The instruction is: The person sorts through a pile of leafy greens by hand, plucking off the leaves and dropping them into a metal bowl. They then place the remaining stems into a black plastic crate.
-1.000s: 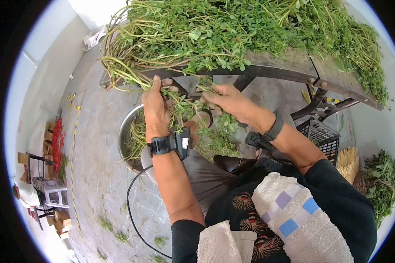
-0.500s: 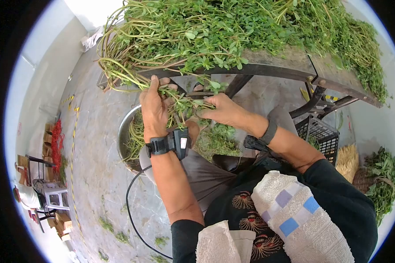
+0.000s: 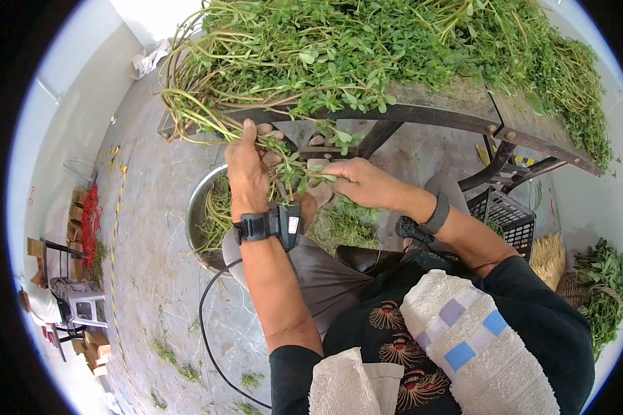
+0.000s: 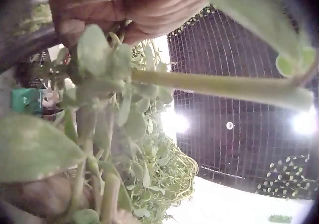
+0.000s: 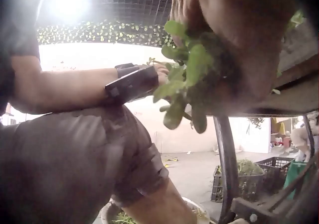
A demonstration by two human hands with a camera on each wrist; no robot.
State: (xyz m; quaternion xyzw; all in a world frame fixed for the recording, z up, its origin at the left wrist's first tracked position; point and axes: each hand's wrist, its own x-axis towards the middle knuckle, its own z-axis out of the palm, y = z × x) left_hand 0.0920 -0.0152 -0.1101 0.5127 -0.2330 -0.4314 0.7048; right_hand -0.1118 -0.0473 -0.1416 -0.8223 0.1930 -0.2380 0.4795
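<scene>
A tangle of purslane stems (image 3: 289,173), with small oval leaves, stretches between my two hands below the table edge. My left hand (image 3: 246,169) grips the stems with its thumb pointing up, near long stems drooping from the heap. To the right, my right hand (image 3: 368,184) pinches the leafy ends between thumb and fingers. Green leaves (image 5: 192,79) stick out from under the right hand in the right wrist view. In the left wrist view, leaves and a thick stem (image 4: 214,87) lie close to the camera and hide part of the work.
A large heap of purslane (image 3: 367,55) covers the table (image 3: 429,116) ahead. On the floor below, a metal basin (image 3: 192,207) holds stems, and loose greens (image 3: 342,228) lie between the legs. A black crate (image 3: 516,221) stands to the right, a stool (image 3: 86,304) far left.
My right hand has moved lower and slightly right. The leaves that hung below it a second ago no longer show there. My left hand keeps its hold in nearly the same place.
</scene>
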